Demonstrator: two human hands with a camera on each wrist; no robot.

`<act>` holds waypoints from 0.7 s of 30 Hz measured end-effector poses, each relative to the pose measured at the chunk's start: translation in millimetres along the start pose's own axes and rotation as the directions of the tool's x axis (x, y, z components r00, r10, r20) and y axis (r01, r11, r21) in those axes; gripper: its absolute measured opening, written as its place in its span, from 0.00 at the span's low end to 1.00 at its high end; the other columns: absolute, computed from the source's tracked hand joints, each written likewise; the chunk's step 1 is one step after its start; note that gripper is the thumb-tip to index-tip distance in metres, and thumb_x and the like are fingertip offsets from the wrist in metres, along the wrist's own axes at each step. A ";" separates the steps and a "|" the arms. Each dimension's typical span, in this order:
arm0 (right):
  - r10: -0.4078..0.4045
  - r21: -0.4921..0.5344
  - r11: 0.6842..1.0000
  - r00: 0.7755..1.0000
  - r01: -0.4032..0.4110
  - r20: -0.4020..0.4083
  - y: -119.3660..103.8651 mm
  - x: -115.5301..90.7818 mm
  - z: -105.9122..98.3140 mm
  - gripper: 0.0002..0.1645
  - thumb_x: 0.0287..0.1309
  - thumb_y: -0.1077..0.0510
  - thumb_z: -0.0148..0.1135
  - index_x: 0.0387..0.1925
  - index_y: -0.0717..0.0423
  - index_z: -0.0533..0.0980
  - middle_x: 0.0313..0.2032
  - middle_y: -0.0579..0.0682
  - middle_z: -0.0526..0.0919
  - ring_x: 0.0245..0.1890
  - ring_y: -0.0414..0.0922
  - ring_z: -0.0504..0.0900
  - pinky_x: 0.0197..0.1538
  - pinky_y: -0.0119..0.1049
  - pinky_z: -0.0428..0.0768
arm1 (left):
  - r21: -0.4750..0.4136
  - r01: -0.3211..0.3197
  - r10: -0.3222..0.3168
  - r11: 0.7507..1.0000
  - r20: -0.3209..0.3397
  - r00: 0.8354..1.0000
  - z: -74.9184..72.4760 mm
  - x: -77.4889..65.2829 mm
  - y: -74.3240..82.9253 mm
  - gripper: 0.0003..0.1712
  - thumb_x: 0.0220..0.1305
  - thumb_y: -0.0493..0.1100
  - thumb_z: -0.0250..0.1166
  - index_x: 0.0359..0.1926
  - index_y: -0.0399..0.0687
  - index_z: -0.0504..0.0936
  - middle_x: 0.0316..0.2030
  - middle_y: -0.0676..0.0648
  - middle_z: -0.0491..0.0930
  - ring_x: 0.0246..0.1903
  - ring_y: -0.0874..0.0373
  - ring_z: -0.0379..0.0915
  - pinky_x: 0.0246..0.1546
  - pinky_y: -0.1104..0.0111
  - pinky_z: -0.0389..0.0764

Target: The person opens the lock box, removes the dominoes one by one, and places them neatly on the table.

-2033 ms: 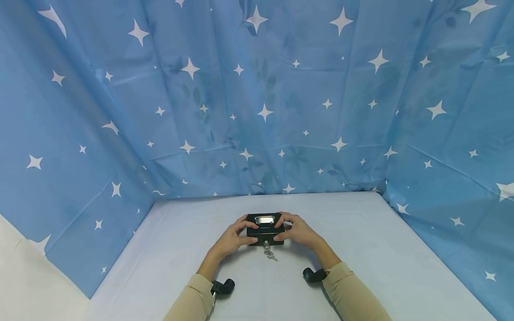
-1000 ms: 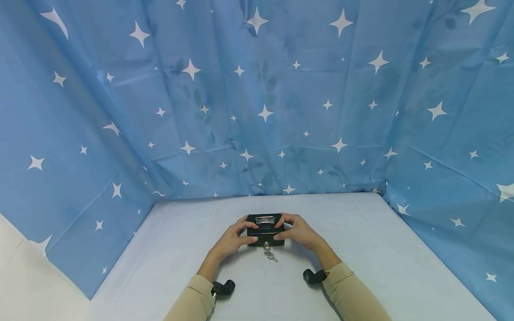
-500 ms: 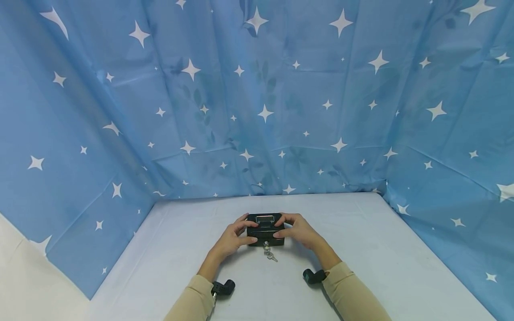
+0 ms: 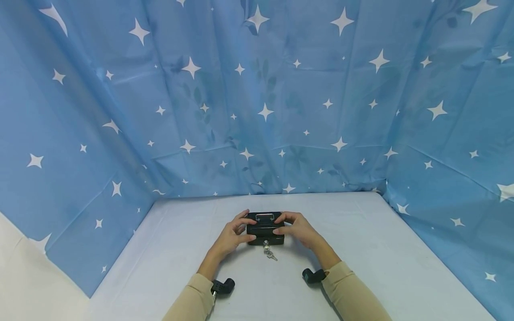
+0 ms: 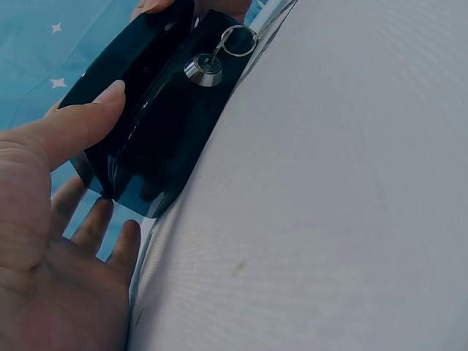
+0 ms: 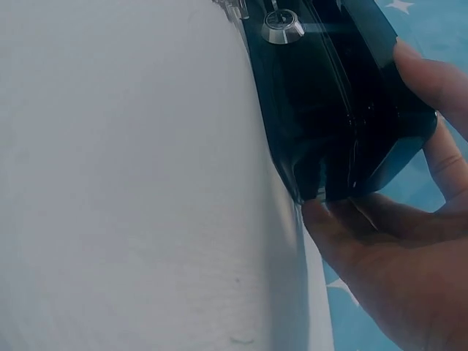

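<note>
A small black cash box (image 4: 265, 231) sits near the far middle of the white table, its metal carry handle (image 4: 258, 217) on top. Its lid (image 5: 139, 55) stands slightly raised, with a dark gap above the body in both wrist views. A key is in the front lock (image 6: 282, 29), and more keys (image 4: 270, 255) hang from it by a ring. My left hand (image 4: 230, 237) holds the left end, thumb on the lid's front edge, some lower fingers spread beside it. On the opposite end my right hand (image 4: 300, 230) grips the lid, thumb at the front. The interior is hidden.
White cloth covers the table (image 4: 265, 290). A blue curtain with white stars (image 4: 265, 133) encloses the back and both sides. Black wrist cameras stick out inward from the left wrist (image 4: 223, 286) and the right wrist (image 4: 313, 276).
The lid has tilted up slightly at the front, and both thumbs have risen with it. The light reflection near the handle has faded. The box and keys stay in place.
</note>
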State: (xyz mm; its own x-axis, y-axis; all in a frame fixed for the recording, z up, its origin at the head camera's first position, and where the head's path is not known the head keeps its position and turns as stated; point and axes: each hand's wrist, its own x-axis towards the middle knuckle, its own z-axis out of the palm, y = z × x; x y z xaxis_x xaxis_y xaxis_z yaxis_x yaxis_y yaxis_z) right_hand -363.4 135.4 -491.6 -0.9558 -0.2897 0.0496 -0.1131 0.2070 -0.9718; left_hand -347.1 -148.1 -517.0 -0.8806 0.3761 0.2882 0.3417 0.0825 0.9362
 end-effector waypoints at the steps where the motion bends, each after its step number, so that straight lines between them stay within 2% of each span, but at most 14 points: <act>1: 0.003 0.010 1.000 1.000 -0.003 -0.002 -1.1 -0.9 0.4 0.19 0.45 0.58 0.84 0.41 0.55 0.86 0.63 0.51 0.82 0.74 0.60 0.68 0.76 0.69 0.55 | -0.004 -0.001 0.001 1.000 -0.005 1.000 0.1 0.1 0.1 0.25 0.60 0.35 0.77 0.58 0.46 0.85 0.81 0.41 0.54 0.82 0.43 0.45 0.78 0.42 0.55; 7: 0.017 0.075 0.997 1.000 -0.017 -0.002 0.8 0.0 -0.8 0.22 0.45 0.63 0.82 0.44 0.57 0.82 0.64 0.53 0.80 0.75 0.59 0.67 0.78 0.64 0.56 | -0.029 0.004 -0.005 1.000 -0.033 0.999 1.4 0.1 2.2 0.23 0.58 0.34 0.77 0.56 0.43 0.85 0.80 0.44 0.58 0.81 0.42 0.48 0.77 0.41 0.56; 12: -0.027 0.121 0.992 0.999 0.022 0.035 4.9 1.3 -4.6 0.23 0.45 0.67 0.79 0.43 0.63 0.78 0.76 0.56 0.68 0.81 0.61 0.54 0.80 0.61 0.54 | -0.026 0.020 -0.021 0.999 -0.050 0.999 2.2 0.4 3.6 0.22 0.58 0.34 0.78 0.54 0.42 0.84 0.80 0.46 0.60 0.81 0.43 0.49 0.78 0.44 0.58; 15: -0.059 0.138 0.989 0.996 0.049 0.069 7.0 1.7 -7.1 0.22 0.45 0.69 0.78 0.42 0.64 0.77 0.79 0.56 0.63 0.83 0.61 0.49 0.81 0.59 0.54 | -0.024 0.021 -0.022 0.999 -0.060 0.998 2.5 0.2 3.9 0.21 0.59 0.34 0.77 0.53 0.41 0.83 0.79 0.46 0.62 0.81 0.44 0.50 0.77 0.46 0.60; 21: -0.080 0.149 0.987 0.993 0.067 0.084 8.6 1.6 -10.2 0.23 0.43 0.70 0.79 0.43 0.66 0.78 0.79 0.54 0.63 0.83 0.61 0.49 0.81 0.60 0.54 | -0.025 0.013 -0.015 1.000 -0.080 0.997 3.2 0.4 4.2 0.19 0.61 0.35 0.76 0.53 0.40 0.82 0.78 0.45 0.64 0.79 0.42 0.54 0.76 0.46 0.63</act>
State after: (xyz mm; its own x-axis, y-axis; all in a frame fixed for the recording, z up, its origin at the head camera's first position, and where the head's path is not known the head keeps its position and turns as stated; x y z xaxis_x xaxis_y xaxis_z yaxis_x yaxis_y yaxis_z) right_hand -368.6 146.3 -497.6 -0.9177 -0.3825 0.1073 -0.1349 0.0461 -0.9898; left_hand -345.0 -144.7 -513.6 -0.9091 0.2995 0.2897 0.3221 0.0639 0.9446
